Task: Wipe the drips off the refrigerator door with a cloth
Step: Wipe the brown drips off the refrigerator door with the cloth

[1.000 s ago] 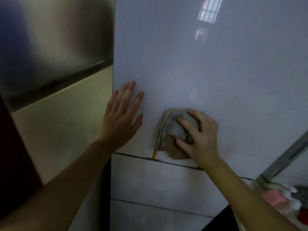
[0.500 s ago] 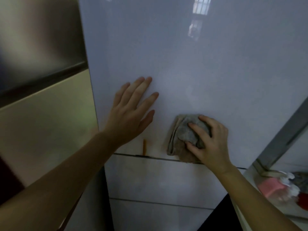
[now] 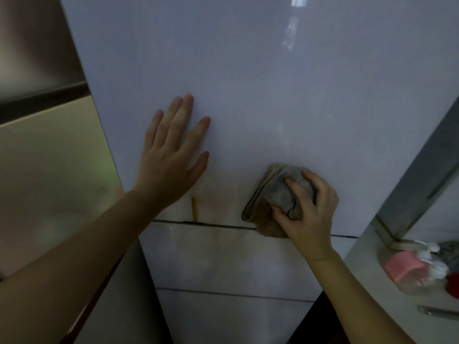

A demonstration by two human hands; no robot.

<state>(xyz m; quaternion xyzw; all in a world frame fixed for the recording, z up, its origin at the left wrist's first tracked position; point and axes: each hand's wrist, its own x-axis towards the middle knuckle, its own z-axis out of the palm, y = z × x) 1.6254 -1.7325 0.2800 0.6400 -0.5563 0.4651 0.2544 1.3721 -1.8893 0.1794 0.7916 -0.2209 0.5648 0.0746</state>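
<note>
Door (image 3: 248, 83): glossy pale panel, fills most of view. Left hand (image 3: 171, 157) flat on it, fingers straight and slightly spread. Right hand (image 3: 308, 207) presses the cloth (image 3: 270, 194) against the door's lower edge, fingers curled round the folded wad. Orange drip (image 3: 194, 208) runs down to the seam, between the hands, clear of the cloth. Pink box (image 3: 403, 268) on counter at right.

Left hand (image 3: 171, 157): laid flat on the refrigerator door (image 3: 260, 83).
Right hand (image 3: 308, 207): cloth (image 3: 273, 194) is pressed to the door.
Drip (image 3: 194, 208): orange streak, left unwiped between the hands.
</note>
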